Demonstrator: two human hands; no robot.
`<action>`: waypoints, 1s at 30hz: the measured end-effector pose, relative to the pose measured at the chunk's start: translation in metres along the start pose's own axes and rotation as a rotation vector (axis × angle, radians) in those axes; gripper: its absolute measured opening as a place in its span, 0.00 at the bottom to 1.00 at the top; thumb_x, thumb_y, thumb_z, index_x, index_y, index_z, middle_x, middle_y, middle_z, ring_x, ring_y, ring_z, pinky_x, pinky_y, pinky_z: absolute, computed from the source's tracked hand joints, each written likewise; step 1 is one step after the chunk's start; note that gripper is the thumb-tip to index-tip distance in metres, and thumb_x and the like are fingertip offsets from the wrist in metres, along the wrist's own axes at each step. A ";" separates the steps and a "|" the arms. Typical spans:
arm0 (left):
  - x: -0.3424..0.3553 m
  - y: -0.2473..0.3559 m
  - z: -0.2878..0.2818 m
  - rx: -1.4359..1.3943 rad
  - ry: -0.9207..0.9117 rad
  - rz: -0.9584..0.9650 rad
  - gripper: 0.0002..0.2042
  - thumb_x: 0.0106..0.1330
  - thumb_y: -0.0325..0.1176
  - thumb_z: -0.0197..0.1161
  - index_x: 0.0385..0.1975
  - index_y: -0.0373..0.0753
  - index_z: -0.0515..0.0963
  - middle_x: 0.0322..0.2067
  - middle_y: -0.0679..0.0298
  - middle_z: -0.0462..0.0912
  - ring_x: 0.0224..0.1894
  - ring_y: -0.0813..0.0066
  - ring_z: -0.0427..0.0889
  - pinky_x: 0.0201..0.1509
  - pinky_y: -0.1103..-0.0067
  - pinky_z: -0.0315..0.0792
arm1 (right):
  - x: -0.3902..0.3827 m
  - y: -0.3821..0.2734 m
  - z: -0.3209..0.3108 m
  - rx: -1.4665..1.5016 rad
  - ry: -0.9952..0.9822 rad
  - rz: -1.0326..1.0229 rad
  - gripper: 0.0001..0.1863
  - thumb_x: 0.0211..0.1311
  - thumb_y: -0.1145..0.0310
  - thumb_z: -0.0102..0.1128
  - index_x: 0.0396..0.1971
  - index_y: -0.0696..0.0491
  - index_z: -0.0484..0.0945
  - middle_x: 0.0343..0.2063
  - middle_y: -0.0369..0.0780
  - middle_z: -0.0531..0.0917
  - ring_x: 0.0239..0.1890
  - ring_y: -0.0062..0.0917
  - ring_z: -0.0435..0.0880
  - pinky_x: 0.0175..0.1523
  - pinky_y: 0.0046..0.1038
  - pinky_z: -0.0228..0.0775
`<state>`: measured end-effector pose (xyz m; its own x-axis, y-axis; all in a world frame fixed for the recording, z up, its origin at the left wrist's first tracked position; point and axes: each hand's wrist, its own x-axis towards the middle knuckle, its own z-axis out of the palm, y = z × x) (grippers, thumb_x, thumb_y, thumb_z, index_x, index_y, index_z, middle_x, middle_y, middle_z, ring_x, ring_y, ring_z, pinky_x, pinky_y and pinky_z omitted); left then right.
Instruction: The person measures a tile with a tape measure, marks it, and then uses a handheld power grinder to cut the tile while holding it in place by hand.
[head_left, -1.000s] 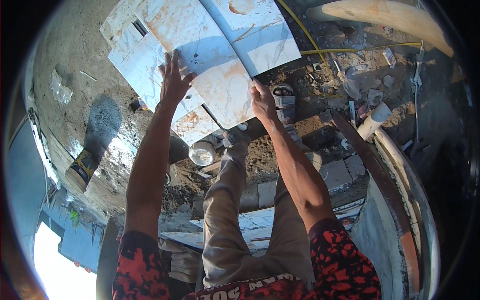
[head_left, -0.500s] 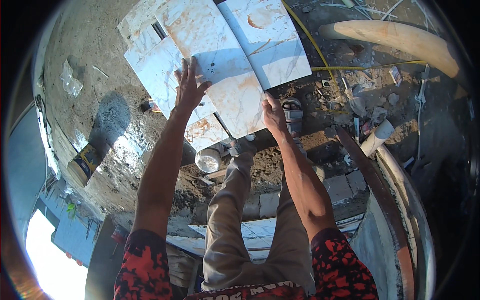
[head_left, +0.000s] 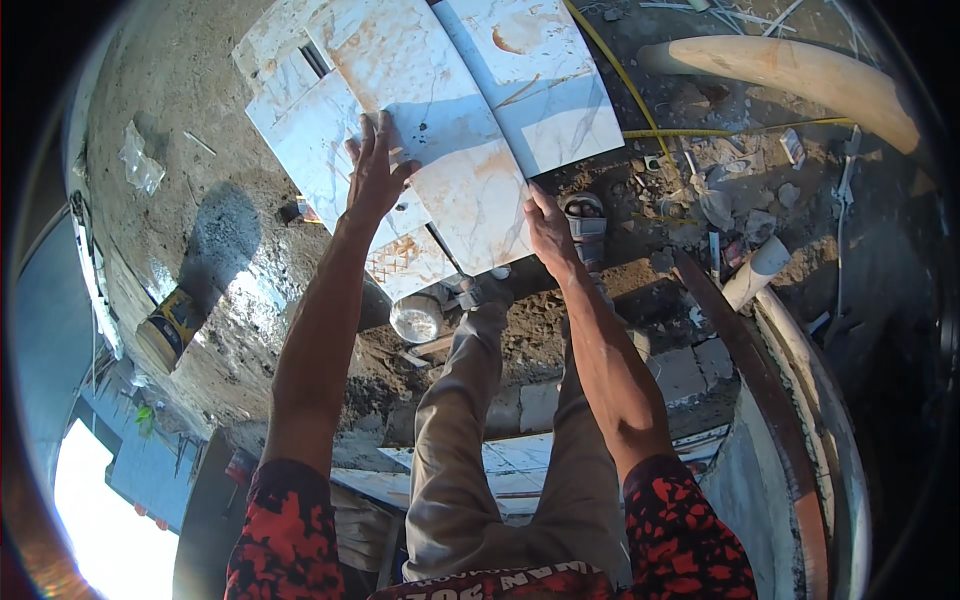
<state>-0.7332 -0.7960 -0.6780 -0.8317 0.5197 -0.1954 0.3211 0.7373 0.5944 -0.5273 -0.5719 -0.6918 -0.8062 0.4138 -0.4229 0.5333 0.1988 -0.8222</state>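
A long white marble-look tile (head_left: 462, 150), stained with brown dirt, lies in front of me on other tiles of the same look. My left hand (head_left: 374, 182) rests flat on its left part with the fingers spread. At the tile's near right edge my right hand (head_left: 546, 228) has its fingers closed on the edge; the fingertips' undersides are hidden. Beneath it, another tile (head_left: 555, 85) reaches out to the right and a further tile (head_left: 300, 135) to the left. A tile piece (head_left: 405, 262) with a brown grid pattern shows near my left wrist.
A white round container (head_left: 417, 318) stands by my left foot, and my right foot wears a sandal (head_left: 586, 228). A yellow hose (head_left: 640, 100) and a thick wooden pole (head_left: 780, 65) lie to the right, among rubble. A tipped tin (head_left: 168, 328) is at left.
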 end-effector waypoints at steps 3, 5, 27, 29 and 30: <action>-0.001 -0.001 0.000 -0.003 0.001 0.005 0.44 0.57 0.37 0.70 0.71 0.40 0.49 0.68 0.36 0.48 0.72 0.43 0.48 0.72 0.52 0.41 | 0.001 -0.007 -0.005 0.038 -0.148 0.167 0.26 0.72 0.56 0.48 0.61 0.59 0.66 0.60 0.48 0.71 0.63 0.34 0.69 0.65 0.30 0.61; 0.000 -0.002 0.002 -0.005 0.002 0.012 0.44 0.57 0.38 0.70 0.71 0.40 0.49 0.68 0.36 0.48 0.72 0.43 0.47 0.72 0.51 0.41 | 0.001 -0.009 -0.007 0.062 -0.156 0.157 0.26 0.72 0.56 0.48 0.61 0.60 0.66 0.61 0.48 0.71 0.64 0.34 0.68 0.66 0.30 0.60; -0.005 -0.004 -0.004 -0.055 -0.011 -0.071 0.49 0.54 0.37 0.72 0.71 0.41 0.44 0.68 0.34 0.44 0.73 0.42 0.43 0.72 0.53 0.43 | -0.018 -0.021 -0.021 -0.247 0.008 0.034 0.29 0.66 0.61 0.54 0.63 0.58 0.64 0.53 0.53 0.74 0.56 0.46 0.73 0.59 0.38 0.66; -0.020 0.000 -0.020 -0.140 0.027 -0.142 0.49 0.55 0.37 0.71 0.71 0.40 0.43 0.68 0.34 0.42 0.72 0.41 0.43 0.72 0.56 0.47 | -0.051 -0.032 -0.035 -0.392 0.061 -0.101 0.29 0.66 0.62 0.54 0.63 0.59 0.63 0.55 0.53 0.73 0.56 0.47 0.73 0.61 0.38 0.65; -0.037 -0.005 -0.041 -0.199 0.047 -0.225 0.49 0.55 0.37 0.71 0.71 0.38 0.43 0.68 0.33 0.41 0.72 0.40 0.43 0.72 0.59 0.51 | -0.077 -0.059 -0.037 -0.437 -0.030 0.016 0.29 0.65 0.61 0.54 0.64 0.57 0.62 0.56 0.52 0.72 0.57 0.46 0.73 0.61 0.42 0.63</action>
<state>-0.7226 -0.8364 -0.6413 -0.8935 0.3285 -0.3062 0.0347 0.7303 0.6823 -0.4873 -0.5831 -0.5966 -0.8004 0.3954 -0.4506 0.5991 0.5520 -0.5799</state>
